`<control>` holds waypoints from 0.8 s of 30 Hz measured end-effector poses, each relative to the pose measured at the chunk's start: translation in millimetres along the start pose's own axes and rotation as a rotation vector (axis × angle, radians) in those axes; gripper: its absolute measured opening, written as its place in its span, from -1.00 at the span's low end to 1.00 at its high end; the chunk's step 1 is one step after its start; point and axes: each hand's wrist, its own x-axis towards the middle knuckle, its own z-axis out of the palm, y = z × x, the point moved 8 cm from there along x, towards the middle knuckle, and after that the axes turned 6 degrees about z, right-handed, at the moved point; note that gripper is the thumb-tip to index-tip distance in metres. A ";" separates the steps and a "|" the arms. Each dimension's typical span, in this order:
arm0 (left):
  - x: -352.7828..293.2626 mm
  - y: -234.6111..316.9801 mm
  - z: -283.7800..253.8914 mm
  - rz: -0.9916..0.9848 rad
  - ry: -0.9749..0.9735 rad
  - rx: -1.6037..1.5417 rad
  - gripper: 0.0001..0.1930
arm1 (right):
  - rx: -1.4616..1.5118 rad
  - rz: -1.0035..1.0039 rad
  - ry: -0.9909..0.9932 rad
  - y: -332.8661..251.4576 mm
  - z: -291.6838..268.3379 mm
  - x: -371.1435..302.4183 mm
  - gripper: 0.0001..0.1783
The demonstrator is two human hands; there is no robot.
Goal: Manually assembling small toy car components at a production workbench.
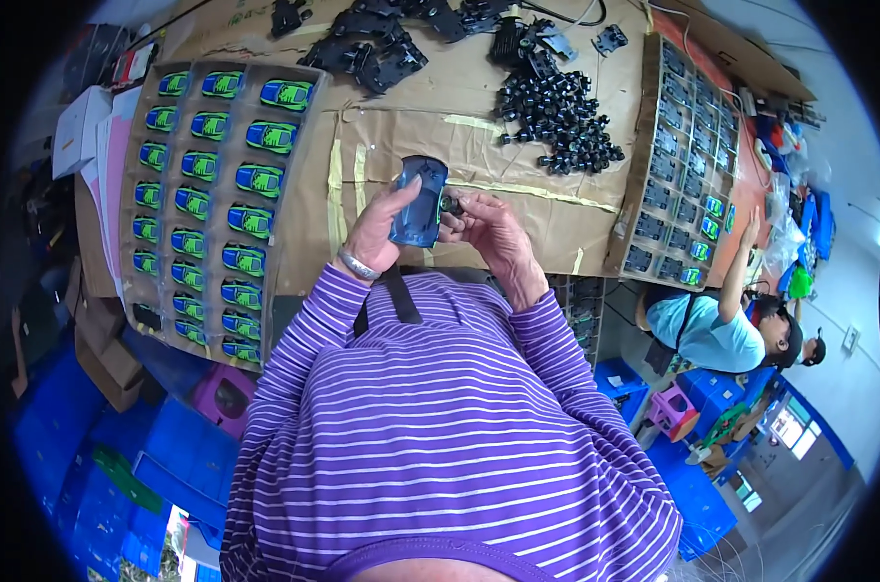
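My left hand [377, 225] is closed around a dark blue toy car shell [419, 218], its thumb lying over the upturned face. At the shell's right edge, my right hand [493, 231] pinches a small black wheel [451, 205] with a bit of green on it. Whether the wheel touches the shell I cannot tell. Beyond the right hand, a heap of similar black wheels [556, 116] is spread on the cardboard-covered table [382, 136]. Black plastic car parts [382, 58] lie piled at the far side.
A tray of blue-and-green toy cars [199, 165] stands on the left. On the right, another divided tray [653, 199] holds black car bases and several green cars. A co-worker in a light blue shirt [717, 335] reaches toward that tray's right side. Blue bins [183, 475] stand below left.
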 end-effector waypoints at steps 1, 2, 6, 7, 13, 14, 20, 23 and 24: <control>-2.7 0.5 3.0 0.003 -0.024 0.022 -0.65 | 0.019 0.011 -0.051 0.5 2.6 0.3 -0.73; -2.2 -0.5 -0.8 0.006 -0.020 0.016 -0.65 | 0.037 0.022 -0.101 1.3 5.7 0.0 -0.73; -6.4 -1.0 -16.1 0.047 0.057 0.187 -0.62 | -0.062 0.078 -0.055 4.6 12.8 -3.6 -0.71; -8.3 2.5 -15.9 0.085 0.066 0.261 -0.60 | -0.089 0.064 -0.065 2.5 13.0 -3.8 -0.70; -20.8 4.9 -11.5 0.116 0.137 0.104 -0.61 | 0.042 0.084 -0.109 9.6 6.9 2.7 -0.69; -21.8 5.5 -9.2 0.112 0.123 0.105 -0.62 | 0.063 0.091 -0.110 10.2 10.1 1.8 -0.71; -25.7 7.0 -5.6 0.105 0.085 0.055 -0.61 | 0.100 0.104 -0.148 13.1 7.5 1.6 -0.68; -26.8 6.1 -10.2 0.102 0.110 0.040 -0.62 | -0.032 -0.031 -0.005 -2.7 17.4 -10.8 -0.74; -25.9 7.5 -9.9 0.106 0.109 0.038 -0.62 | -0.036 -0.032 -0.007 -5.8 26.6 -17.0 -0.74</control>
